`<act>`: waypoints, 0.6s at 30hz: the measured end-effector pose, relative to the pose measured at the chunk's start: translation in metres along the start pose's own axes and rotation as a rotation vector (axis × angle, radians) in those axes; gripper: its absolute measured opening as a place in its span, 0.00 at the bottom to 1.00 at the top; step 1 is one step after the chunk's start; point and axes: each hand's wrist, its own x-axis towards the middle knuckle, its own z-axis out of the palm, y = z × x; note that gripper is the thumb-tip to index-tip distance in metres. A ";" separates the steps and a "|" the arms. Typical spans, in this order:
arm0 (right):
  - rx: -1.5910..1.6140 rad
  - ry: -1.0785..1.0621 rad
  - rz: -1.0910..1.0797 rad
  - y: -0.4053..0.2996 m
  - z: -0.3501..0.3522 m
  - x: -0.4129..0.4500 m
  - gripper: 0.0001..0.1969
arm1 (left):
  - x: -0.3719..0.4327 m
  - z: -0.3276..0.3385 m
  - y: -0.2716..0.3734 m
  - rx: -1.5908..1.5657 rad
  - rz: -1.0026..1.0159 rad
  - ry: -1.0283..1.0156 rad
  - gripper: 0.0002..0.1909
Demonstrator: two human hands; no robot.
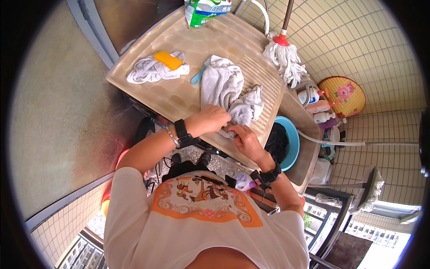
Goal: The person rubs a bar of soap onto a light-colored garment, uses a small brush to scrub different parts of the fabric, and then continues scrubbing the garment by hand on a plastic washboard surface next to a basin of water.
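Note:
A wet-looking white cloth (222, 80) lies bunched across the ribbed washboard part (265, 72) of a tan stone-like wash counter (151, 97). At the cloth's near end, my left hand (211, 118) is closed in a fist on the fabric. Close beside it, my right hand (248, 141) pinches the cloth's near edge between thumb and fingers. A blue-handled brush (198, 76) lies against the cloth's left side, its head partly hidden. Further left, an orange bar of soap (168, 60) rests on a second crumpled white cloth (146, 70).
A blue basin (294, 144) holding dark fabric stands in the sink (304, 164) at right. A green-and-white detergent bag (205, 13) is at the back. Along the tiled wall are a string mop (285, 60), several bottles (324, 117), a woven fan (346, 95) and a hose (339, 143).

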 end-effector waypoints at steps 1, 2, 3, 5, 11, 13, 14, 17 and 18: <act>0.103 -0.018 0.050 0.000 -0.001 -0.002 0.20 | 0.013 0.003 -0.004 -0.001 0.007 -0.003 0.07; 0.207 -0.035 0.099 0.000 -0.002 -0.004 0.19 | 0.027 0.005 -0.008 0.050 0.124 0.176 0.11; 0.205 -0.030 0.108 0.000 -0.003 -0.009 0.19 | 0.039 0.011 -0.012 0.098 0.242 0.355 0.15; 0.258 -0.075 0.105 -0.001 -0.002 -0.013 0.20 | 0.050 0.029 -0.025 0.182 0.265 0.345 0.19; 0.418 -0.215 0.274 0.016 -0.037 -0.016 0.21 | 0.064 0.041 -0.025 0.215 0.260 0.117 0.25; 0.431 -0.194 0.285 0.014 -0.057 -0.006 0.22 | 0.066 0.043 -0.027 0.151 0.186 0.229 0.22; 0.439 -0.138 0.335 0.006 -0.071 0.001 0.22 | 0.066 0.034 -0.025 0.156 0.111 0.224 0.14; 0.295 0.069 0.373 0.025 -0.083 0.013 0.21 | 0.070 0.005 -0.011 0.112 -0.124 0.244 0.13; 0.158 0.089 0.354 0.041 -0.081 0.021 0.19 | 0.070 0.014 -0.023 0.147 -0.162 0.272 0.16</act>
